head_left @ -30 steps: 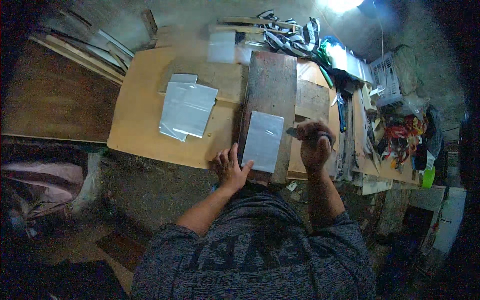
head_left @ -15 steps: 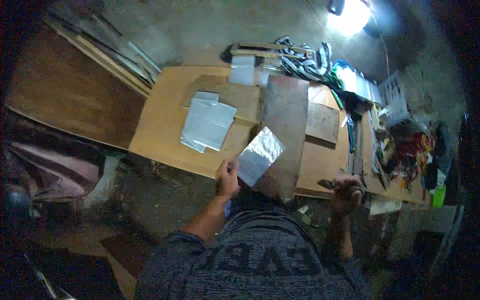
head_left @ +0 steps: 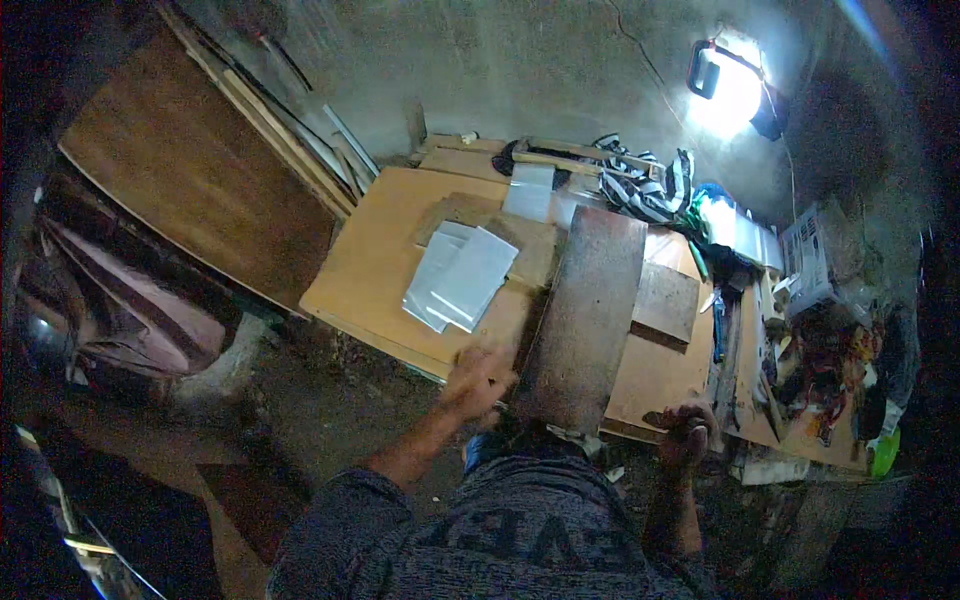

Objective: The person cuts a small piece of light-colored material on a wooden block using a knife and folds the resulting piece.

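My left hand (head_left: 480, 382), smeared by motion, is at the bench's front edge, just left of a long dark wooden board (head_left: 585, 310). Its fingers are too blurred to read, and no sheet shows in it. Behind that hand, a few shiny pale plastic sheets (head_left: 460, 278) overlap on a brown cardboard piece (head_left: 535, 245). Right of the board, my right hand (head_left: 690, 432) is closed around a small dark object whose tip sticks out to the left. Its kind cannot be made out.
A smaller wooden block (head_left: 665, 303) lies right of the long board on the tan bench top (head_left: 365, 235). Black-and-white striped straps (head_left: 645, 190) lie behind. A bright lamp (head_left: 728, 90) hangs on the wall. Clutter and a white crate (head_left: 808, 260) crowd the right; a brown panel (head_left: 200, 150) leans left.
The silvery sheet that my left hand held is gone from view. That hand has moved slightly right and blurs. My view has shifted, and the bench sits lower and further right.
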